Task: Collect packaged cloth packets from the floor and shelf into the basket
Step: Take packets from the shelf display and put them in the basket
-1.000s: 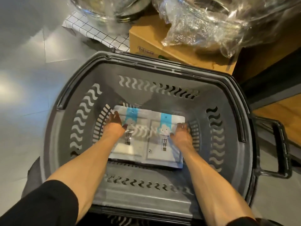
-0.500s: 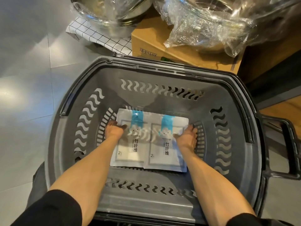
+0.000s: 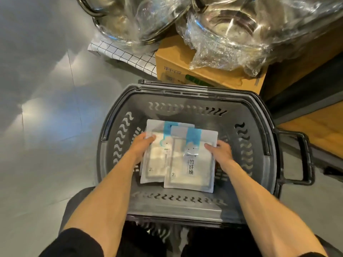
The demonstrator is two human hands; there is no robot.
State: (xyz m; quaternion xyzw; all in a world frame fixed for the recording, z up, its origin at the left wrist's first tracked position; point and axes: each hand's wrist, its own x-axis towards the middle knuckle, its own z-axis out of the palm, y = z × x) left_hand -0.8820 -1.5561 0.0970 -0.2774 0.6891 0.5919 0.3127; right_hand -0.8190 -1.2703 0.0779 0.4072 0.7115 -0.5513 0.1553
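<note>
A dark grey plastic basket stands on the floor in front of me. Inside it are two white cloth packets with blue bands, overlapping. My left hand grips the left edge of the left packet, thumb on top. My right hand grips the right edge of the right packet, which lies over the left one. Both packets appear raised above the basket floor.
Behind the basket sits a cardboard box with plastic-wrapped metal bowls on it and a checked white cloth beside it. A wooden shelf is at the right. The basket handle sticks out right. Grey tiled floor spreads left.
The packets lay side by side flat in the basket; now they overlap, right over left, and both hands have drawn them up and closer together.
</note>
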